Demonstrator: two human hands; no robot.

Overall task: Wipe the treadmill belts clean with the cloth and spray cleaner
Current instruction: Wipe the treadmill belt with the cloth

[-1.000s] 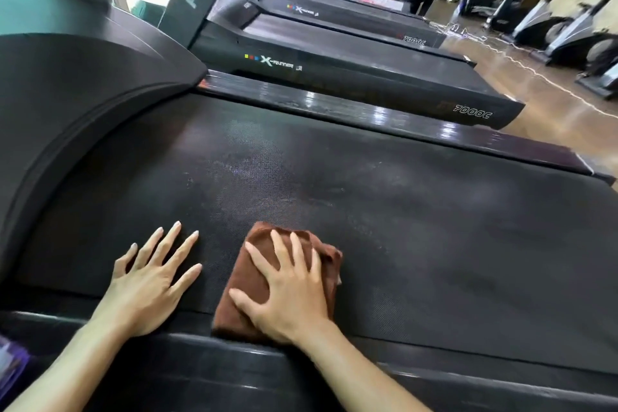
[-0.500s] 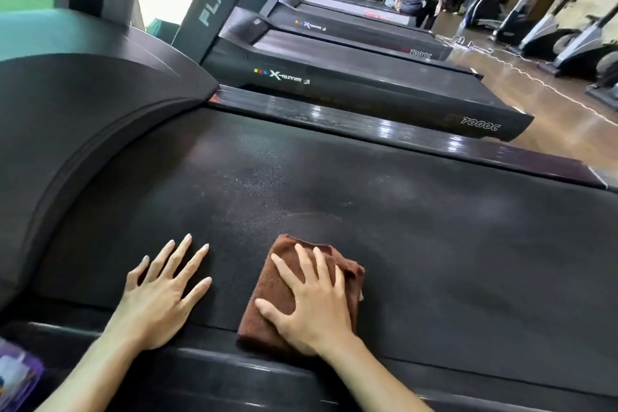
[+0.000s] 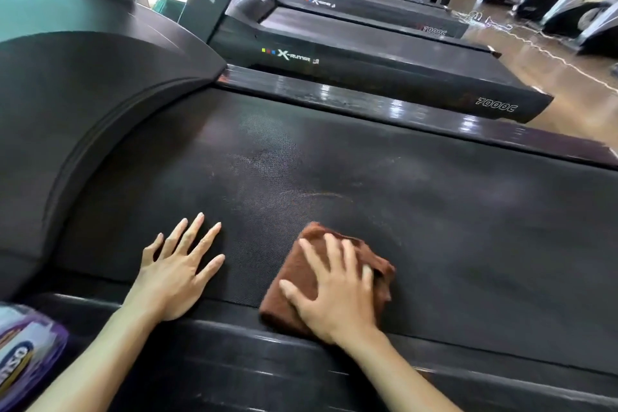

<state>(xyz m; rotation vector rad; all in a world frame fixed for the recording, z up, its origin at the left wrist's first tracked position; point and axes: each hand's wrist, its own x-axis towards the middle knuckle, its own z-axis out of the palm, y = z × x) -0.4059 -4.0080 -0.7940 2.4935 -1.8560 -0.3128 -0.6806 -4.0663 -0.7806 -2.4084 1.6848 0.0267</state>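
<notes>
Since earlier frames: right hand (image 3: 337,294) and cloth (image 3: 312,274) slid rightward along near edge of belt (image 3: 401,211); left hand (image 3: 177,274) kept its place. Right hand: flat, fingers spread and straight, palm pressing folded brown cloth; nothing gripped. Cloth: near belt edge, lower end overlapping near side rail (image 3: 234,354). Left hand: flat on belt, fingers splayed, heel at near edge, left of cloth, apart from it. Purple-labelled container (image 3: 23,354): lower left corner, partly cut off. Neighbouring treadmill (image 3: 384,77) beyond far rail.
</notes>
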